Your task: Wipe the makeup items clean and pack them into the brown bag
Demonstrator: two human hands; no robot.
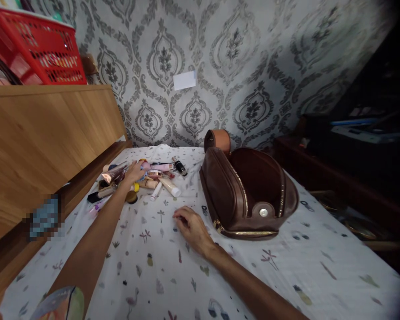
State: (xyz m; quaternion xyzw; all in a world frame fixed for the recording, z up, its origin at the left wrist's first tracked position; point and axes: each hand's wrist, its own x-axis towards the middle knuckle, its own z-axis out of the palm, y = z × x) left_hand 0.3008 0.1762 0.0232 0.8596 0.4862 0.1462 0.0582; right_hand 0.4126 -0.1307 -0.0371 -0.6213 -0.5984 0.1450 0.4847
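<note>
Presently we list: left hand (135, 172), among piled cosmetics (149, 183), hold we cannot tell; right hand (194, 229), unladen, loosely curled; brown bag (235, 200), just right of that hand.

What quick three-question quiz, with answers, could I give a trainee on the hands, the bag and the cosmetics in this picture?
1. Multiple choice: which hand is at the cosmetics pile? A) Left B) Right C) Neither
2. True or false: the brown bag is zipped fully shut.
3. Fill in the blank: seen from the wearer's side, the tan case sits ____ the brown bag, toward the patterned wall.

Key:
1. A: the left hand is at the pile.
2. False: the top gapes open.
3. Behind.
</note>
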